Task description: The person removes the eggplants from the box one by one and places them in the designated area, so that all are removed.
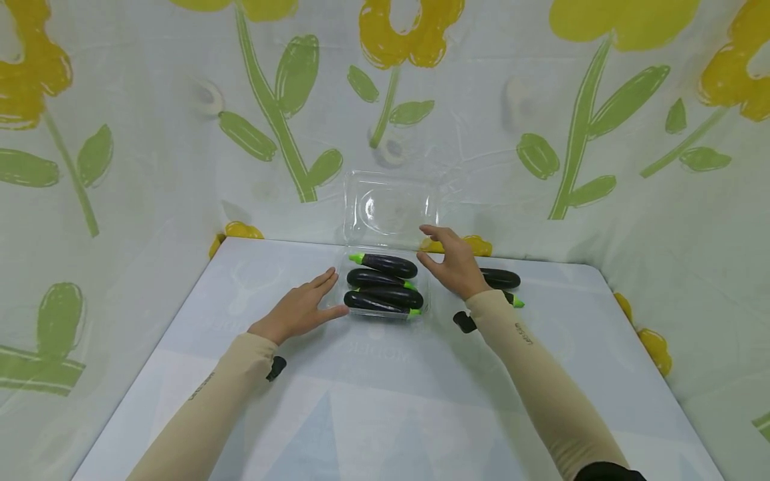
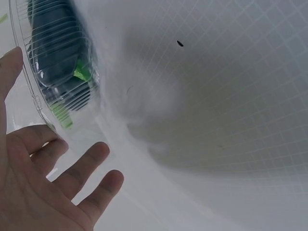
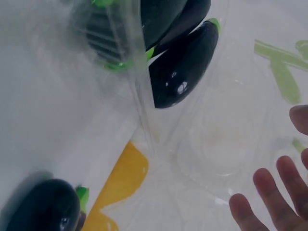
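Clear plastic box sits at the middle of the far edge of the desk, its lid standing up behind and 4 eggplants lying across the inside. I judge the plastic thin and light, springy enough to buckle or crack under a squeeze, with the load giving most of the weight. The glossy eggplants look firm; I expect them to slip and roll. My left hand is at the box's left side, fingers straight, gripping nothing; I cannot tell whether it touches. My right hand is empty, its fingers loosely spread near the lid's right edge. 2 loose eggplants lie toward the desk's far right corner. I'd hold the box low on both side walls, and the lid by its rim.
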The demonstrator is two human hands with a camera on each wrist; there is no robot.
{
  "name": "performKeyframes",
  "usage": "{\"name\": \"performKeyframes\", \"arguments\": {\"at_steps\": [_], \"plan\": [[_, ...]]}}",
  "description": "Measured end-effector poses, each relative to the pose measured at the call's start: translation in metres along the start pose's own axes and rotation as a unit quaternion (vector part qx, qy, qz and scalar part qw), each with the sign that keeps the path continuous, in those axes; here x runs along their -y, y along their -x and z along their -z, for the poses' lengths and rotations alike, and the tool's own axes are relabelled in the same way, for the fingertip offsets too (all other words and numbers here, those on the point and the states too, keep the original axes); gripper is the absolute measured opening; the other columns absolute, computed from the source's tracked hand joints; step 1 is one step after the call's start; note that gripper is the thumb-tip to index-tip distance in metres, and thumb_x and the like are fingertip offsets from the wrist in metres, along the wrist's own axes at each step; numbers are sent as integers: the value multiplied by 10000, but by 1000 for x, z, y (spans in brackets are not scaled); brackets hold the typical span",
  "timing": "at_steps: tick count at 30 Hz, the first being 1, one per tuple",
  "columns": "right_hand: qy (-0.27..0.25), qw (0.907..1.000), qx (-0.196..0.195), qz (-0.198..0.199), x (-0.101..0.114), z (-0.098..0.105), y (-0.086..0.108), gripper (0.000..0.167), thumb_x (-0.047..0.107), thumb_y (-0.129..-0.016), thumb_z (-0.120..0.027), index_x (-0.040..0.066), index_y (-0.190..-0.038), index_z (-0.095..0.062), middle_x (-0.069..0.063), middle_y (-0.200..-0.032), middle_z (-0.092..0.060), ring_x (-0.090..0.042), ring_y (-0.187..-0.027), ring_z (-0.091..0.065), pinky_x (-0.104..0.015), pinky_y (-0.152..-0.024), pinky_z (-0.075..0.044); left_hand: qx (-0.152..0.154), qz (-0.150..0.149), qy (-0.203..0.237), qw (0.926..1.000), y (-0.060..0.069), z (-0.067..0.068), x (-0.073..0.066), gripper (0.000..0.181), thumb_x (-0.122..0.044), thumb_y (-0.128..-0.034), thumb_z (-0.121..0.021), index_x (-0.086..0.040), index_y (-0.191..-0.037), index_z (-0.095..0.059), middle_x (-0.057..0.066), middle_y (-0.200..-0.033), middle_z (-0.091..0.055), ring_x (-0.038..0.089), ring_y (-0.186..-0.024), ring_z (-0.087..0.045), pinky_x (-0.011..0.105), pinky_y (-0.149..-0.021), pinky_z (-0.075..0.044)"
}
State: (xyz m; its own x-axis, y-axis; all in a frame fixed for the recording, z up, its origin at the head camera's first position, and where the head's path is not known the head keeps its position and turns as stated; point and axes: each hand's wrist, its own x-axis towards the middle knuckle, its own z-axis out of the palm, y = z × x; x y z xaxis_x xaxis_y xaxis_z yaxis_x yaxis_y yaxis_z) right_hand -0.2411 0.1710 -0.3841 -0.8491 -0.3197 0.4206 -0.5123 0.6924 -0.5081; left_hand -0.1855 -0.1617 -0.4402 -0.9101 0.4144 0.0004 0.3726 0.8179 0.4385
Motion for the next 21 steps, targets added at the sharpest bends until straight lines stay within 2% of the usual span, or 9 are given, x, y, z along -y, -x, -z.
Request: {"name": "performKeyframes", "arguments": {"at_steps": [6,10,17,21], "plan": [[-28,9989,-262,392,5,-10,-9,522,173,-944,-747,118,-1428,-560,-69,-1370,-600,-253,-1217,-573,-408,-1054,-481,-36,-50,-20,10000,1,0,-1,900,-603,-954,-601,-42,-1590,-299,106,-1668,-224,412,-1436,-376,563,-1157,-323],[-95,9987,-304,393,10,-15,-16,534,185,-948,-744,131,-1443,-552,-62,-1390,-588,-249,-1244,-561,-403,-1066,-470,-14,-31,-17,10000,1,1,-2,895,-598,-956,-601,-45,-1591,-298,105,-1669,-223,417,-1431,-382,568,-1156,-321],[-224,9997,-28,107,18,-24,-29,555,201,-945,-749,136,-1453,-538,-47,-1415,-574,-232,-1275,-548,-379,-1080,-458,15,5,-30,10000,1,1,-3,893,-595,-957,-604,-46,-1592,-297,106,-1669,-221,425,-1428,-384,572,-1155,-323],[-66,9993,365,-56,17,-28,-34,555,213,-948,-744,124,-1453,-532,-66,-1387,-596,-245,-1259,-563,-384,-1061,-469,27,19,-46,10000,1,1,-3,899,-603,-955,-600,-44,-1591,-297,108,-1669,-220,424,-1428,-384,572,-1154,-324]]}}
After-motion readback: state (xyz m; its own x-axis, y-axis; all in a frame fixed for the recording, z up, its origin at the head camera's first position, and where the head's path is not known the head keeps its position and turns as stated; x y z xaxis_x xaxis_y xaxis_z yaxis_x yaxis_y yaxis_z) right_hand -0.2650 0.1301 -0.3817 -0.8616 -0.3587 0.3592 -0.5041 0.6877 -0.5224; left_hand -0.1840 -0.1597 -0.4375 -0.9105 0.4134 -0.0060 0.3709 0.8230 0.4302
